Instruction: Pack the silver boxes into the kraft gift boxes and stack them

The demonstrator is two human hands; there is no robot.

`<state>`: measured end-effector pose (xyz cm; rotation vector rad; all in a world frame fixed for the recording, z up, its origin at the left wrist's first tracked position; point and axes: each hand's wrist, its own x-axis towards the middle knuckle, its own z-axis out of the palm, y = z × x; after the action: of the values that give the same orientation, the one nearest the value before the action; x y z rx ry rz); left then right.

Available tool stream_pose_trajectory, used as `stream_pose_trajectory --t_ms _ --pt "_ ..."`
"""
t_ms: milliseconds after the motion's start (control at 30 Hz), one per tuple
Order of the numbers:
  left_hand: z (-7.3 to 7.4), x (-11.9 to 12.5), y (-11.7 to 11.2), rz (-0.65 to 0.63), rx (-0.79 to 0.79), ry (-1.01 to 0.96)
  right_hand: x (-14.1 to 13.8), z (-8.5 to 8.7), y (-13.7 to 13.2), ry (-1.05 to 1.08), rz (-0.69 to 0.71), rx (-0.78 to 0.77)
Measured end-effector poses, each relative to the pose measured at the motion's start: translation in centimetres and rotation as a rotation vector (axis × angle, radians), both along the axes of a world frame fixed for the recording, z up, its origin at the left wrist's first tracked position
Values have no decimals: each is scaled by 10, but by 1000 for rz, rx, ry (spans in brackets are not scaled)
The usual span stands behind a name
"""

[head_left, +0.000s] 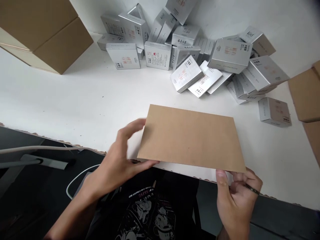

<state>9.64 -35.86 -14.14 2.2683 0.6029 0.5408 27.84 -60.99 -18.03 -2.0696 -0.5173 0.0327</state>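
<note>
A flat brown cardboard sheet (191, 136) lies over the near edge of the white table (75, 100). My left hand (122, 156) grips the sheet's left edge, thumb underneath at the front corner and fingers curled over the top corner. My right hand (236, 195) pinches the sheet's near right corner, thumb on the edge; a ring shows on one finger. Both hands hold the sheet slightly tilted just above the tabletop.
Several silver-white small boxes (186, 73) are heaped at the back of the table. A large brown carton (45, 33) stands at the back left. More brown cardboard (306, 96) lies at the right edge. A grey cable (37, 149) runs below the table's front edge.
</note>
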Motion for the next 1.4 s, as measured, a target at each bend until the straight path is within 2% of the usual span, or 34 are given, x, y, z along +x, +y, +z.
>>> stream_pose_trajectory --t_ms 100,200,300,467,533,633,767,900,967,1067,1300,1400 --pt "-6 -9 -25 213 29 -6 5 -6 -8 -31 48 -48" --pt "-10 -10 -37 270 -13 -1 6 -4 -7 -67 94 -64" --pt "-13 -9 -35 259 5 39 9 2 -2 -80 106 -99" --pt "-17 -6 -15 322 267 55 24 7 6 -312 148 -220" --pt "-18 -2 -2 235 246 45 30 4 8 -351 150 -262" --pt "-20 7 20 -6 117 25 34 0 10 -370 175 -321" --pt "-15 21 36 -204 -34 18 26 1 10 -177 148 -263" --pt "-1 33 36 -194 -27 52 9 2 13 93 150 -106" --pt "6 37 34 -171 -26 98 1 1 15 155 151 -41" --pt "10 39 32 -209 -71 104 -7 -1 18 170 133 27" --pt "-3 36 31 -288 -124 38 -7 -6 22 7 177 106" --pt "-14 31 26 -351 -140 -58 2 -14 17 -103 104 164"
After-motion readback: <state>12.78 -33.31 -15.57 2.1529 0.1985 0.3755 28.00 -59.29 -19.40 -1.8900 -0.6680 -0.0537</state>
